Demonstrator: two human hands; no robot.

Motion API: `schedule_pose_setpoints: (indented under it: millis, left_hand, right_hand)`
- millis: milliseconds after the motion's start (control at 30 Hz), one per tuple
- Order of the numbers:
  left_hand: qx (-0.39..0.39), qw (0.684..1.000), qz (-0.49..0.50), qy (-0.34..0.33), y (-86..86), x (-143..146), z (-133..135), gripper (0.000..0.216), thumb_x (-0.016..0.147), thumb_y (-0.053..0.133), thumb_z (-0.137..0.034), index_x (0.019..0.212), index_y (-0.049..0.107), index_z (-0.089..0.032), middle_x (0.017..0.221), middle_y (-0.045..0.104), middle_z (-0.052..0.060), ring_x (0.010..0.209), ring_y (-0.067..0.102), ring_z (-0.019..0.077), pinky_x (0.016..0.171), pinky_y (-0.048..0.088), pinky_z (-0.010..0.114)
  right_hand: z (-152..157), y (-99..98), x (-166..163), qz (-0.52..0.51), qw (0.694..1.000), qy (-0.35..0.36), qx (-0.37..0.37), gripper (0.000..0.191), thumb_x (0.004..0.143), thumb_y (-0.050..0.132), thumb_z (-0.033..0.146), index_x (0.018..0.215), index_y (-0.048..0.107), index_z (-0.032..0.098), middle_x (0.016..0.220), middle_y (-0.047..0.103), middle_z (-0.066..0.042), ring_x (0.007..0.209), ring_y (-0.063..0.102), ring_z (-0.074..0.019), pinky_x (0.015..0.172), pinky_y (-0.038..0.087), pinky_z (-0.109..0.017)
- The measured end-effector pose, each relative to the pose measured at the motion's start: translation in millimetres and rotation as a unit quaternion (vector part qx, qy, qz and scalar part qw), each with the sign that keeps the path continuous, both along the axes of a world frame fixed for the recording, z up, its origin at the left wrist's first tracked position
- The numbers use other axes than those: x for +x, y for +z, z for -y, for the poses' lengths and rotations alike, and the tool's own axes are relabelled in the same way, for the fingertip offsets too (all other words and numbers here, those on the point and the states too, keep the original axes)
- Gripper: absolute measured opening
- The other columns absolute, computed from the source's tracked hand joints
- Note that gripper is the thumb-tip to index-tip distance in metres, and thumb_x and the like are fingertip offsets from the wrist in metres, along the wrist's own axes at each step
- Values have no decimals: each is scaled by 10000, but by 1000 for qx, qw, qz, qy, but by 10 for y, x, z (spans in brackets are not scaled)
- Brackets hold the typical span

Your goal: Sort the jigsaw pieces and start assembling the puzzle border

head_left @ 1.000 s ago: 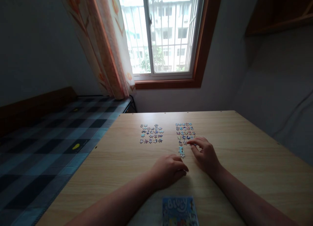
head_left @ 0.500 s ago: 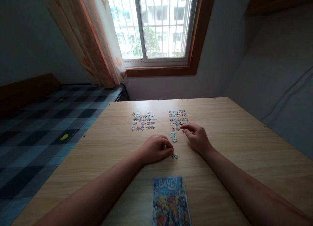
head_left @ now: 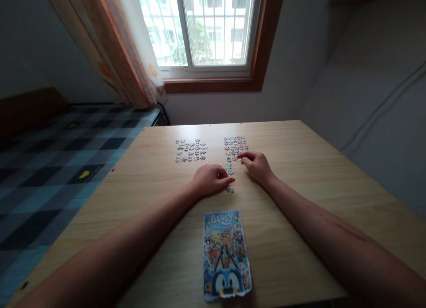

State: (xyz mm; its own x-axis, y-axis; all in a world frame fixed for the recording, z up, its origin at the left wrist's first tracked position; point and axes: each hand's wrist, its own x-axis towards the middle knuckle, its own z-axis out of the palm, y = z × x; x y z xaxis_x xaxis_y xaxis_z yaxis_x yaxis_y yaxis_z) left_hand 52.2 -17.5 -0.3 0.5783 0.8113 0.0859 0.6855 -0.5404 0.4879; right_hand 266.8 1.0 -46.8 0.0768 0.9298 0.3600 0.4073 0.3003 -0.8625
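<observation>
My left hand (head_left: 210, 180) rests low over the table with curled fingers and the thumb a little apart from them; I see nothing held in it. Just below its thumb lies a small cluster of puzzle pieces (head_left: 230, 190). My right hand (head_left: 257, 165) has index finger and thumb brought close in a pinch at the lower right edge of the right group of puzzle pieces (head_left: 234, 144). A puzzle piece seems to be at those fingertips, mostly hidden. Between the hands is a short joined strip of pieces (head_left: 229, 168).
Another group of loose puzzle pieces (head_left: 191, 151) is spread at the left on the wooden table (head_left: 286, 210). A colourful Bluey picture sheet (head_left: 226, 254) lies near me. A checked bed (head_left: 83, 166) stands at the left, and a window (head_left: 216, 33) is ahead.
The camera has tilted down, so more of the picture sheet shows. My left thumb has parted from the fingers. My right hand stays by the right group of pieces.
</observation>
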Motion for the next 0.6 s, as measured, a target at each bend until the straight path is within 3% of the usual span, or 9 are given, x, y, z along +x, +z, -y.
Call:
schedule_pose_setpoints:
  millis: [133, 267, 433, 600]
  left_hand:
    - [12, 999, -2, 32, -40, 37, 14, 412, 883, 574, -531, 707, 734, -195, 740, 699, 39, 658, 561, 145, 618, 354, 285]
    - [13, 1000, 9, -11, -34, -7, 78, 337, 877, 595, -490, 782, 746, -205, 813, 700, 44, 697, 573, 149, 650, 396, 284]
    - [27, 998, -9, -53, 103, -55, 168, 215, 829, 657, -406, 820, 746, -210, 851, 694, 49, 735, 590, 158, 699, 447, 290]
    - [14, 995, -69, -71, 269, -55, 201, 168, 749, 722, -378, 819, 769, -233, 874, 722, 41, 753, 620, 185, 729, 472, 318]
  right_hand:
    - [-2, 4, -4, -4, 1000, 7, 1, 258, 741, 542, 234, 826, 778, 173, 749, 729, -39, 685, 636, -178, 690, 487, -303]
    - [-24, -3, -1, -5, 1000, 12, -6, 251, 730, 547, 232, 815, 777, 177, 727, 723, -32, 670, 631, -174, 670, 485, -294]
    - [-19, 17, 3, -24, 999, 22, -10, 259, 737, 541, 232, 830, 775, 171, 696, 708, -25, 646, 620, -168, 646, 482, -290]
    - [-5, 28, -6, 10, 999, 38, 24, 239, 752, 545, 206, 816, 775, 190, 864, 745, -50, 839, 663, -195, 802, 508, -324]
